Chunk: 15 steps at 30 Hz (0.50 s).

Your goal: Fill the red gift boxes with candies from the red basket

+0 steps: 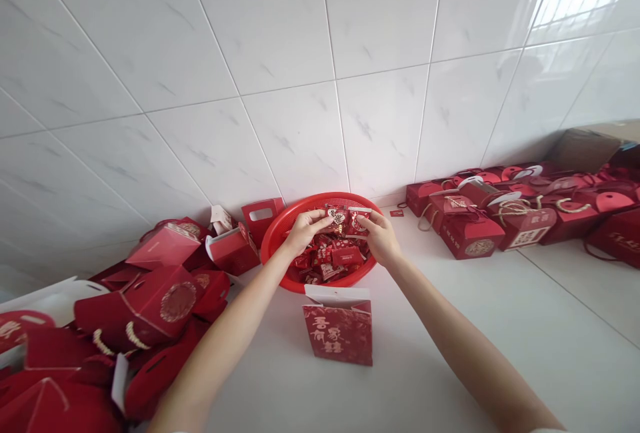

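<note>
A red plastic basket (270, 246) stands against the tiled wall, filled with red-wrapped candies (345, 256). Over its far half, my left hand (304, 230) pinches a red candy packet (337, 218) with a pale round print. My right hand (383, 236) pinches another red-and-white candy packet (358, 221) close beside it. Both packets are held up above the pile, nearly touching. In front of the basket, between my forearms, a red paper gift box (337, 336) with white characters stands upright, its top flaps open. What lies inside the box is hidden from this angle.
A heap of red gift boxes (145, 306) covers the left side, some tipped over. Rows of red boxes (467, 230) with cord handles stand at the right along the wall. Behind them is a brown cardboard box (583, 148). A small red card (397, 213) lies near the basket.
</note>
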Each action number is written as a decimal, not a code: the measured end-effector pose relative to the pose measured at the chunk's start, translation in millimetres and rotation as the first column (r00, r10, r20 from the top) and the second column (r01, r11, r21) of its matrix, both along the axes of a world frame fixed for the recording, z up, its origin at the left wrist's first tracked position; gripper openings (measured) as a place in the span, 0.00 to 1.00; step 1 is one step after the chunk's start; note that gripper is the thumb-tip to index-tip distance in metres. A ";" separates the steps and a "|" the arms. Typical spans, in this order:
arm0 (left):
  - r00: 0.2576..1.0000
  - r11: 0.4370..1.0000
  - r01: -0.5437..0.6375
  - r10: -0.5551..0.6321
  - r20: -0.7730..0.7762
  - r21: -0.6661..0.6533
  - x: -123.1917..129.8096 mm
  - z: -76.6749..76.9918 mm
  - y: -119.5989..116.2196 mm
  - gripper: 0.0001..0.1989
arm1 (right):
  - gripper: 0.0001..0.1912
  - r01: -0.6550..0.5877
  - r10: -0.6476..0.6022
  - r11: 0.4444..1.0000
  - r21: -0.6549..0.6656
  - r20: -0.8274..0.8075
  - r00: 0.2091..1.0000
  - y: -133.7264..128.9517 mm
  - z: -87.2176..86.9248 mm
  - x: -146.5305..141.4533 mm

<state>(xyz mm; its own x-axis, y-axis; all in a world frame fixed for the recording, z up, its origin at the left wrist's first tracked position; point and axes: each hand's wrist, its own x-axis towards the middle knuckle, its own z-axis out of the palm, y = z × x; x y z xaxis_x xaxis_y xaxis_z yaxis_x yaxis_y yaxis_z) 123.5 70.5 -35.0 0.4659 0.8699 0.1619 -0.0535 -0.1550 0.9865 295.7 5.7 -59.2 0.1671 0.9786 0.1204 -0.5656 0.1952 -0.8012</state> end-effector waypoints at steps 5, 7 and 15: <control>0.999 0.999 -0.039 0.040 0.037 -0.018 1.2 3.8 -2.5 0.21 | 0.16 0.015 -0.014 1.000 -0.026 0.026 1.000 0.1 1.7 0.3; 0.997 0.998 -0.062 0.062 0.040 -0.014 1.0 3.9 -2.4 0.21 | 0.15 0.032 -0.031 0.999 -0.032 0.013 0.999 -0.2 2.4 0.1; 0.992 0.989 -0.114 0.119 -0.046 0.093 -0.9 -2.5 1.3 0.20 | 0.15 0.006 -0.006 1.000 0.014 -0.008 1.000 -4.0 4.5 1.3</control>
